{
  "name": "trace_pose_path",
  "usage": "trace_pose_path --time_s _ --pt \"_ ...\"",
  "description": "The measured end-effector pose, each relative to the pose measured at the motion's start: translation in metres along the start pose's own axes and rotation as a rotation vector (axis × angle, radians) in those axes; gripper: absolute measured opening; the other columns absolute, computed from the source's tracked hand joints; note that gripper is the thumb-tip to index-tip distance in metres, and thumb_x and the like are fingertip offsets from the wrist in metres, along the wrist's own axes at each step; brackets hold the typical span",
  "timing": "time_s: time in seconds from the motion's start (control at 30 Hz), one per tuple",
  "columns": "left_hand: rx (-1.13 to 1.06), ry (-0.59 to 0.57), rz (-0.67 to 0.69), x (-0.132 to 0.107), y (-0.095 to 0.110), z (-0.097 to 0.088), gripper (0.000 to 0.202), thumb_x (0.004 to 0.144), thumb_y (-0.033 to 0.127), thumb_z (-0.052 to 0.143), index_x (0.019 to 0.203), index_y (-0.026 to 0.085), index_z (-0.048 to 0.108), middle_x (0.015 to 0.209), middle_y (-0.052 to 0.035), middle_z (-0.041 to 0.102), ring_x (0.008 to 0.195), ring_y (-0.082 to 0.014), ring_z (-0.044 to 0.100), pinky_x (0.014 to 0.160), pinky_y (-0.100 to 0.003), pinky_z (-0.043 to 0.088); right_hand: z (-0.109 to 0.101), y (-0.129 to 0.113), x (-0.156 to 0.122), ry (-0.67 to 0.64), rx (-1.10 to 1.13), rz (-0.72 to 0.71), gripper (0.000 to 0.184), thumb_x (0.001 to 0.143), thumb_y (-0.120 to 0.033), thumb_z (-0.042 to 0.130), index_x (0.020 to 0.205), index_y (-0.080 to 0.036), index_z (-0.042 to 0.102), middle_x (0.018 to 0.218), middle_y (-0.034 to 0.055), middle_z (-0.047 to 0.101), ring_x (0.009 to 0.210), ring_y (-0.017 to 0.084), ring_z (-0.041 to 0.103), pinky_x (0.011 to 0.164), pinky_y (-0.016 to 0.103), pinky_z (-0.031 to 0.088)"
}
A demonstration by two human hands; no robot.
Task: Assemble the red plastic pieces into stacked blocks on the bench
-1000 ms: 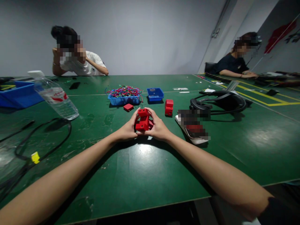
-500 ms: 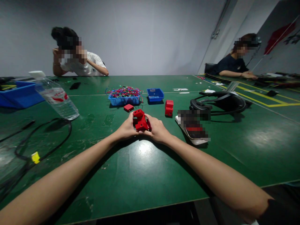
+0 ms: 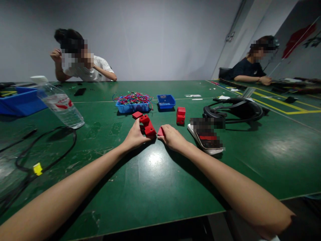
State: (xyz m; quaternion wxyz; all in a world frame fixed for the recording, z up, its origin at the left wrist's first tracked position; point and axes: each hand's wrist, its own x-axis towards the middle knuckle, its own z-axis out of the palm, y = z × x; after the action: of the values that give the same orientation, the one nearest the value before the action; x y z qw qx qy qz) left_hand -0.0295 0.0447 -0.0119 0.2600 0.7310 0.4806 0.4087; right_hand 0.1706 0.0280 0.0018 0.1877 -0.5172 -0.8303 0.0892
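Observation:
Between the thumb and fingers of my left hand [image 3: 135, 136] is a red notched block [image 3: 148, 127] with small dark holes. My right hand [image 3: 173, 138] pinches a smaller red piece [image 3: 161, 132], mostly covered by its fingers. A narrow gap separates the two parts, low over the green table [image 3: 150, 187]. Just beyond my left fingertips lies a flat red square piece [image 3: 137, 115]. Another red notched block [image 3: 181, 115] stands upright on the table, beyond my right hand.
Behind the hands are a blue tray of coloured wires [image 3: 132, 107] and a small blue bin [image 3: 166, 102]. At right lie a phone [image 3: 209, 139] and a black headset [image 3: 233, 110]. A tilted water bottle [image 3: 61, 103] and black cable [image 3: 72, 144] occupy the left. Two people sit across.
My hands have moved apart. The smaller red piece, earlier against the notched block, has come away from it in my right hand. The person at far left has shifted one hand outward.

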Motion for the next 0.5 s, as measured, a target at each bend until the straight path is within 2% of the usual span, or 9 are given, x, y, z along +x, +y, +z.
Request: trace_pose_path --time_s 0.13,0.37,0.5 --pt "0.018 0.000 0.022 0.001 -0.002 0.000 0.085 0.055 0.034 0.085 0.126 0.015 0.042 0.122 -0.0126 0.058 0.101 -0.0254 0.064 0.095 -0.045 0.051 0.001 0.001 0.000 0.033 -0.001 0.036 0.023 0.086 -0.023 0.067 0.106 -0.013 0.060 0.107 0.0150 0.062 0.099 0.025 0.061 0.087 0.037 0.048" --pt "0.058 -0.080 0.086 0.001 -0.003 -0.002 0.089 0.059 0.035 0.084 0.134 0.014 0.040 0.129 -0.0170 0.055 0.118 -0.0314 0.058 0.103 -0.049 0.046 0.013 0.010 0.008 0.278 0.208 0.127 0.048 0.079 -0.022 0.071 0.125 -0.016 0.058 0.112 0.0130 0.062 0.106 0.026 0.060 0.098 0.043 0.046" --pt "0.007 -0.135 0.115 0.000 -0.003 -0.002 0.088 0.060 0.033 0.084 0.135 0.016 0.040 0.130 -0.0165 0.057 0.118 -0.0314 0.058 0.105 -0.051 0.044 0.016 0.011 0.011 0.365 0.333 0.193 0.042 0.076 -0.028 0.073 0.115 -0.017 0.063 0.107 0.0122 0.064 0.104 0.027 0.062 0.098 0.045 0.047"
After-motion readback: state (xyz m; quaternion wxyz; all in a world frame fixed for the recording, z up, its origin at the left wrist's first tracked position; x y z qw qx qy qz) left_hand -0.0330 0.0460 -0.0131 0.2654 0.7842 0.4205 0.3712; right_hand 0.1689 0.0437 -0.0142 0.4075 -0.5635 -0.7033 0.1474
